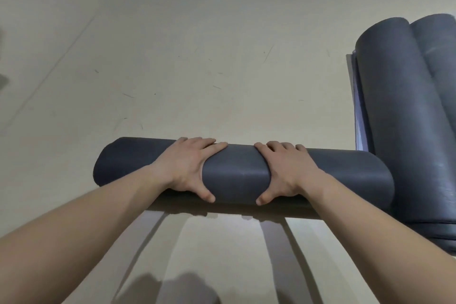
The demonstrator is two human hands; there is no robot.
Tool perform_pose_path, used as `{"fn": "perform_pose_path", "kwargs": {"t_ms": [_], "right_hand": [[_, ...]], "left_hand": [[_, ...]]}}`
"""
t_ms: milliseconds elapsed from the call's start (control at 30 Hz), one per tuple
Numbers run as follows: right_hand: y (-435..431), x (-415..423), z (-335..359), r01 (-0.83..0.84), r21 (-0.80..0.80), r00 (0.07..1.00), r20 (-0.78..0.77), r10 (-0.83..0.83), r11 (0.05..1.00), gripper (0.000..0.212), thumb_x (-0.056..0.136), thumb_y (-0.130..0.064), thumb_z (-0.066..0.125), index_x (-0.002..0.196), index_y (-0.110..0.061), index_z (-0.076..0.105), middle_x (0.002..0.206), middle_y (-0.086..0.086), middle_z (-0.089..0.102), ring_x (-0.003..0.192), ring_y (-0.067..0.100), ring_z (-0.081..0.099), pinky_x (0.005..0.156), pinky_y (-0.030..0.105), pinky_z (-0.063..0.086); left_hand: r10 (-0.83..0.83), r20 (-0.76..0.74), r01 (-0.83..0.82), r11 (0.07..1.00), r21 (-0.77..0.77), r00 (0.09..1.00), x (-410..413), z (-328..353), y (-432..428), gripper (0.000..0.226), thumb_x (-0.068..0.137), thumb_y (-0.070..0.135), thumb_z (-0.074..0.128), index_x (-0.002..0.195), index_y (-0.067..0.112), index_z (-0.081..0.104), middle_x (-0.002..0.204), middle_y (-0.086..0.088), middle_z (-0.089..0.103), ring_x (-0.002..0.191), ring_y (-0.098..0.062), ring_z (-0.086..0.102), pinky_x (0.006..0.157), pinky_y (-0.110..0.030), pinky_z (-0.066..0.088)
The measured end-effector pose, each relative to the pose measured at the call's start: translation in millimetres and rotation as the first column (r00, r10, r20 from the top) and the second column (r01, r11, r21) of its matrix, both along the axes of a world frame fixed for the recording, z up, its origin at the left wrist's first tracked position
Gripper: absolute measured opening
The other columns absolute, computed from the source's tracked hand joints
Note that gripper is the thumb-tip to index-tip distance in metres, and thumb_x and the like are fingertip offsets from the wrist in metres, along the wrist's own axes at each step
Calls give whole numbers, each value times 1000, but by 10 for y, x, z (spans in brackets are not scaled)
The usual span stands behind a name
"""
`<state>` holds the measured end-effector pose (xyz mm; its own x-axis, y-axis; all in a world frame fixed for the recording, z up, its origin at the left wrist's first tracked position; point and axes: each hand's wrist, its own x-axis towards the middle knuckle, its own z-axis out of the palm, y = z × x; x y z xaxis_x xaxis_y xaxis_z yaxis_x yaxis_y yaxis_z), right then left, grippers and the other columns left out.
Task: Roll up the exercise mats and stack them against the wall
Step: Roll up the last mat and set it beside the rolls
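Observation:
A dark grey exercise mat (237, 175), fully rolled, lies crosswise on the pale floor in front of me. My left hand (190, 168) grips it left of the middle, fingers over the top and thumb on the near side. My right hand (286, 170) grips it the same way right of the middle. The roll's right end touches two more rolled grey mats (404, 111) that lie side by side lengthwise at the right edge.
The beige floor (172, 57) stretches ahead and to the left, with small scuff marks. A pale strip (355, 106), perhaps the base of a wall, shows beside the two rolled mats. My arms cast shadows on the floor near me.

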<state>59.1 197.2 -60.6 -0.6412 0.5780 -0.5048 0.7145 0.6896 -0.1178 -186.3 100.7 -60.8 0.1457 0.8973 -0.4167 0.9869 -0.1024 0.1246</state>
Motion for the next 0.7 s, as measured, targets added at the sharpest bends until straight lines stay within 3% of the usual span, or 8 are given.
{"fn": "perform_pose_path", "kwargs": {"t_ms": [100, 200, 300, 367, 400, 533, 633, 700], "right_hand": [[-219, -225, -37, -24, 49, 1000, -19, 25, 998, 137, 46, -85, 75, 156, -29, 15, 152, 1, 38, 138, 31, 41, 111, 56, 34], [-300, -389, -54, -29, 84, 997, -62, 35, 996, 137, 48, -87, 69, 158, -30, 12, 156, 0, 35, 142, 29, 38, 115, 55, 31], [-304, -409, -75, -17, 99, 997, -67, 24, 995, 137, 47, -89, 65, 158, -32, 11, 158, -3, 33, 143, 27, 36, 116, 51, 31], [-322, -401, -69, -5, 107, 997, -74, 13, 994, 137, 45, -90, 65, 158, -33, 11, 159, -3, 33, 144, 27, 36, 116, 51, 30], [-342, -396, -60, 1, 114, 997, -78, 8, 994, 138, 45, -90, 65, 159, -34, 11, 160, -3, 32, 144, 27, 35, 117, 51, 29], [-481, -280, -66, 61, 174, 997, -55, -52, 983, 134, 50, -100, 55, 160, -41, 7, 163, 1, 28, 148, 31, 29, 121, 58, 18], [-578, 54, -106, 259, 285, 963, -149, -224, 923, 103, 78, -98, 10, 157, -34, 27, 157, 7, 39, 146, 31, 33, 122, 59, 19], [-568, 360, -86, 462, 319, 886, -200, -418, 827, 93, 88, -85, -2, 152, -30, 35, 156, 10, 42, 147, 32, 32, 122, 61, 19]], "left_hand": [[70, -26, -68, 995, 72, 997, -64, -26, -270, 129, 58, 99, 57, 162, 37, 15, 168, 5, 27, 150, -20, 29, 125, -43, 21], [409, -9, -405, 906, 126, 912, -461, -32, -539, 125, 63, 104, 38, 162, 29, 23, 168, 3, 30, 154, -22, 24, 128, -48, 14], [813, 9, -801, 572, 179, 583, -960, -50, -800, 132, 64, 105, 36, 163, 21, 17, 168, -8, 26, 154, -33, 22, 122, -57, 21], [939, 110, -945, 317, 79, 325, -1114, -76, -895, 134, 65, 101, 48, 164, 20, 10, 166, -13, 25, 150, -41, 28, 117, -57, 29], [953, 163, -967, 256, 22, 256, -1125, -100, -916, 133, 66, 98, 53, 164, 19, 9, 164, -15, 27, 147, -43, 33, 115, -56, 33], [948, 240, -977, 214, 8, 210, -1065, -179, -967, 128, 71, 91, 59, 163, 16, 11, 160, -18, 29, 142, -45, 36, 111, -56, 38], [947, 239, -976, 219, -1, 212, -1072, -184, -951, 125, 74, 89, 59, 162, 14, 11, 160, -21, 28, 143, -47, 34, 111, -59, 37], [950, 236, -978, 210, 3, 204, -1057, -184, -941, 125, 75, 88, 59, 162, 12, 12, 159, -23, 28, 142, -49, 34, 111, -60, 36]]}}
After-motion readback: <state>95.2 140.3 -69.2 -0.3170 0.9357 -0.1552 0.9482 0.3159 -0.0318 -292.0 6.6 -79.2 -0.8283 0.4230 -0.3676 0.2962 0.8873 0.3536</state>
